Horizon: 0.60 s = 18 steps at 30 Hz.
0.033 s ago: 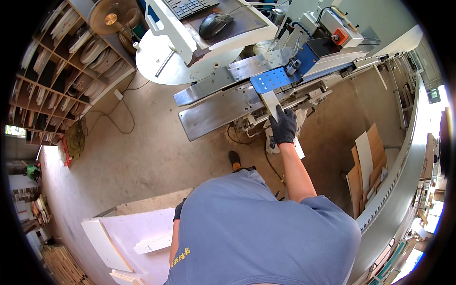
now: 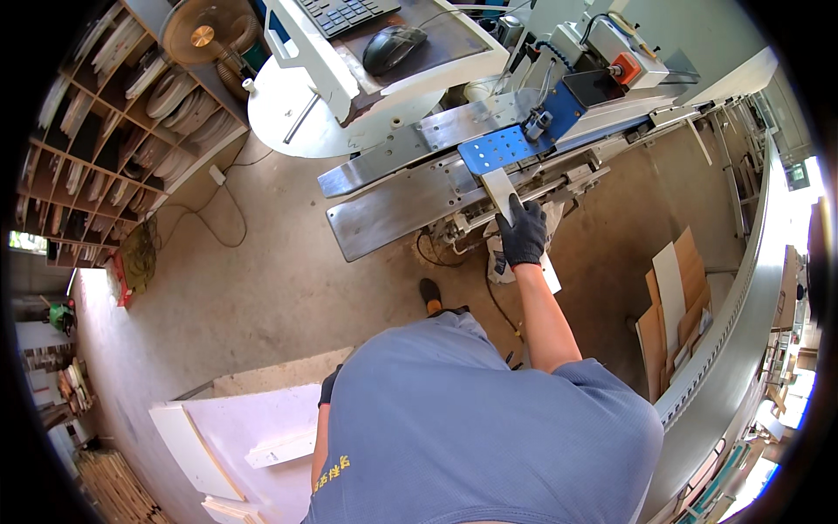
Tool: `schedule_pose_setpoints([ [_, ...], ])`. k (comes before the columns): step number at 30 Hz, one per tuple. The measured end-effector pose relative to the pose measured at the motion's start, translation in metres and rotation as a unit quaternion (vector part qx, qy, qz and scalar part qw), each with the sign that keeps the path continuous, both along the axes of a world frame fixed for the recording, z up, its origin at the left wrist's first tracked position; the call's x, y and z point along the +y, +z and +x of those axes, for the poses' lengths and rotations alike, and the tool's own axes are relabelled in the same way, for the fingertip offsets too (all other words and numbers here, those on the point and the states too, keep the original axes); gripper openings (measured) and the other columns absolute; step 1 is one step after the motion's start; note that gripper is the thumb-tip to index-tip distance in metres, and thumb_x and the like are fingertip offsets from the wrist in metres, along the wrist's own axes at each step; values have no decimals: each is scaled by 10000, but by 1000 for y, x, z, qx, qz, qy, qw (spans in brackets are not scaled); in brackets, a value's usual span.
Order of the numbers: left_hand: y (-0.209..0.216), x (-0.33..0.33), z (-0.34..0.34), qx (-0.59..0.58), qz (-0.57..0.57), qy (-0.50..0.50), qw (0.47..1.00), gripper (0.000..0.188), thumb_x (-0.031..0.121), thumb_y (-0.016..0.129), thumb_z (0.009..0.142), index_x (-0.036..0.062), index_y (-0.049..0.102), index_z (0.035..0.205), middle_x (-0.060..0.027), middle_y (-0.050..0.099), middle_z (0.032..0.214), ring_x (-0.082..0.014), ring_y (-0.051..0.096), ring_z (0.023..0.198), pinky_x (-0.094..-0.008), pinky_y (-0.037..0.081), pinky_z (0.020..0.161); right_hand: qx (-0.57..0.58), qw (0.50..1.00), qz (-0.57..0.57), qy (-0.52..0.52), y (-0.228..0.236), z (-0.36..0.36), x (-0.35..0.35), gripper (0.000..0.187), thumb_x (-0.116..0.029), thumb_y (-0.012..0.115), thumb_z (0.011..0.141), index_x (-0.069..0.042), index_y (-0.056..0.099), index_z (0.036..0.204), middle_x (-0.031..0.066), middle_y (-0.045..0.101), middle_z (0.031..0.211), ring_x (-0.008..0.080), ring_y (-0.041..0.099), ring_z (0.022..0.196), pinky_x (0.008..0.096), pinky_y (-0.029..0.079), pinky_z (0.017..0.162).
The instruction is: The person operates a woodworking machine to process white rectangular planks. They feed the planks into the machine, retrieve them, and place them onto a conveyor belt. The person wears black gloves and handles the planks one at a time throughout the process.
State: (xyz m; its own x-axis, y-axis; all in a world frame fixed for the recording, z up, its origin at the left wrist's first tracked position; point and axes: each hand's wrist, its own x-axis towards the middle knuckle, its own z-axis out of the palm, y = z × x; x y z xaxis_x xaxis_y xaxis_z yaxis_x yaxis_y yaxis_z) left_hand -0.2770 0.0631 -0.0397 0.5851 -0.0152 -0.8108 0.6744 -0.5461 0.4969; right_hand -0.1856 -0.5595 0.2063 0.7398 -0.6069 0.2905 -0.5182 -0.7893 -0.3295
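Note:
My right hand (image 2: 522,232), in a black glove, is closed on a narrow white board (image 2: 498,187). The board's far end meets the edge of a blue perforated plate (image 2: 499,154) on a machine; its near end shows past my wrist. Beside the plate, two long metal plates, an upper one (image 2: 375,168) and a lower one (image 2: 375,223), reach out to the left. Only a bit of black glove on my left hand (image 2: 329,384) shows beside my torso, low and left, with its fingers hidden.
A white stand carries a keyboard (image 2: 347,12) and a mouse (image 2: 394,49) above a round white table (image 2: 284,109). Shelving (image 2: 109,105) and a fan (image 2: 202,35) stand left. Boards (image 2: 670,293) lean at right near a long conveyor (image 2: 733,349). A white panel (image 2: 262,410) lies lower left.

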Motion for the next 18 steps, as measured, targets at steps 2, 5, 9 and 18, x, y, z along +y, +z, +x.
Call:
schedule_pose_setpoints([
  [2,1,-12,10,-7,40,-70,997,533,495,472,1006,17,707,1030,-180,717,924,-221,655,843,-372,507,765,9,1000,7,-6,3,1,-13,505,-329,734,805,-150,631,1265,161,560,1112,375,539,1035,479,468,874],
  [5,5,-28,25,-73,79,-229,967,533,487,447,1008,21,706,995,-212,713,965,-289,674,865,-410,504,775,16,1000,-18,-10,-1,-4,-38,509,-329,733,808,-151,629,1274,172,579,1145,384,548,1047,479,472,881],
  [9,22,-58,27,-117,34,-220,968,498,454,418,1010,32,665,915,-212,708,919,-334,668,868,-444,491,774,15,999,-37,18,-8,1,-71,518,-341,734,809,-157,631,1282,179,601,1169,383,554,1095,482,442,953],
  [18,59,-98,57,-145,77,-329,930,480,437,454,996,17,688,995,-180,706,929,-305,661,905,-429,489,803,53,997,-52,-15,1,-16,-151,497,-339,726,836,-149,642,1288,166,614,1149,367,556,1079,464,421,972],
])
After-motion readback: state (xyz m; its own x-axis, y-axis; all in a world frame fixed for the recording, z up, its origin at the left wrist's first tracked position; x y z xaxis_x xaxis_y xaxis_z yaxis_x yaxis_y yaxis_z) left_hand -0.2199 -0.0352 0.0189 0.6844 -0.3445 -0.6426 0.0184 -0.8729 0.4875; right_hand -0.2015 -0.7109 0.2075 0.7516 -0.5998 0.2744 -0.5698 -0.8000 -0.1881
